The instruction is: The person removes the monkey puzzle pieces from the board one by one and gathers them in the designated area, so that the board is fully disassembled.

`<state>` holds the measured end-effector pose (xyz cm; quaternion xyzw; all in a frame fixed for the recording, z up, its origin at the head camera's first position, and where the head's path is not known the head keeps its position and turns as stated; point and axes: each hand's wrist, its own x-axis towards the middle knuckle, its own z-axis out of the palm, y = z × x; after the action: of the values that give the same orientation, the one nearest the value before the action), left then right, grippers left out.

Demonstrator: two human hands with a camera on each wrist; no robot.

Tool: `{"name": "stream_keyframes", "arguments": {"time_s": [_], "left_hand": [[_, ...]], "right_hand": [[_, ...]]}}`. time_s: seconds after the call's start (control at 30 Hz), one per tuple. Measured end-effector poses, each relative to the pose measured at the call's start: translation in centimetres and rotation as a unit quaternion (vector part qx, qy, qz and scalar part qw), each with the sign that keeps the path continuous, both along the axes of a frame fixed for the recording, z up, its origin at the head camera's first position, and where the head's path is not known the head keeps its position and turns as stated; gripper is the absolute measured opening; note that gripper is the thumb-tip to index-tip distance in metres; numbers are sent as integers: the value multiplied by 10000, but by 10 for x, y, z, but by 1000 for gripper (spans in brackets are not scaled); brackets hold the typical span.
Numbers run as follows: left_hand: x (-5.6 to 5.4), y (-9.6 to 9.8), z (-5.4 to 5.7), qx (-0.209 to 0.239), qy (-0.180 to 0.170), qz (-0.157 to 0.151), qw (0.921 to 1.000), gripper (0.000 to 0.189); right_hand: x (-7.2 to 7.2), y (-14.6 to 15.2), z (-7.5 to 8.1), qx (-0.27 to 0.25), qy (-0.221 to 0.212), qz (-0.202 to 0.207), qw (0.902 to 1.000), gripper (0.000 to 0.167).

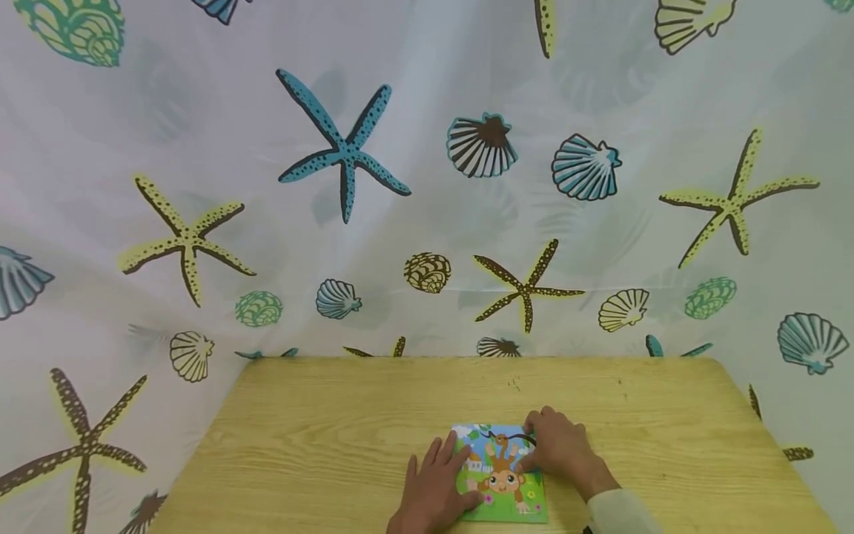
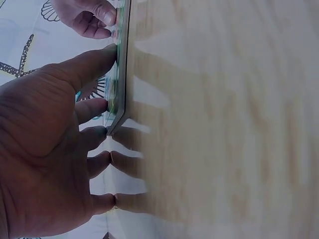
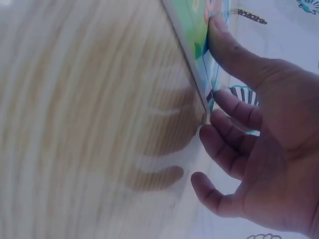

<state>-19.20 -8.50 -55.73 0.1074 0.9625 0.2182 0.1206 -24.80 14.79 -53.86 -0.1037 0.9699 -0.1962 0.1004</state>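
A square picture board (image 1: pixel 502 483) with a cartoon monkey hanging upside down from a branch lies flat on the table. My left hand (image 1: pixel 432 486) rests at its left side, with thumb and index finger touching the picture and the other fingers spread onto the wood. At the far right corner is my right hand (image 1: pixel 560 449), its thumb on the picture and its index fingertip by the corner. The board's thin grey edge (image 2: pixel 128 55) shows side-on in the left wrist view. Loosely bent, the right hand's other fingers (image 3: pixel 219 147) reach down near the tabletop.
The wood-patterned table (image 1: pixel 320 445) extends around the board on every side. A pale cloth (image 1: pixel 427 222) printed with starfish and shells hangs behind the table and along both its sides.
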Motion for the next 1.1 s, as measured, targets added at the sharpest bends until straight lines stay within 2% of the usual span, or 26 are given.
{"name": "stream_keyframes", "arguments": {"time_s": [0.23,0.43,0.6,0.7,0.93,1.1], "left_hand": [[2,3,4,-15,154,-49,9999,78],[1,4,2,-27,177,-46,9998,77],[1,5,0,-117,79,-26,9999,78],[-1,7,2,-157,51,-130,9998,78],[-6,14,8,-216,191,-593,9978,75],[-6,20,9,-363,98,-729,9966,85]], "right_hand": [[-3,3,1,-223,-367,-31,9991,46],[-4,5,-3,6,-70,-13,10000,55],[-1,4,-8,68,197,111,9997,52],[1,2,-8,10,296,198,9994,51],[4,-1,-4,62,417,231,9988,49],[4,1,-1,178,365,320,9987,50]]}}
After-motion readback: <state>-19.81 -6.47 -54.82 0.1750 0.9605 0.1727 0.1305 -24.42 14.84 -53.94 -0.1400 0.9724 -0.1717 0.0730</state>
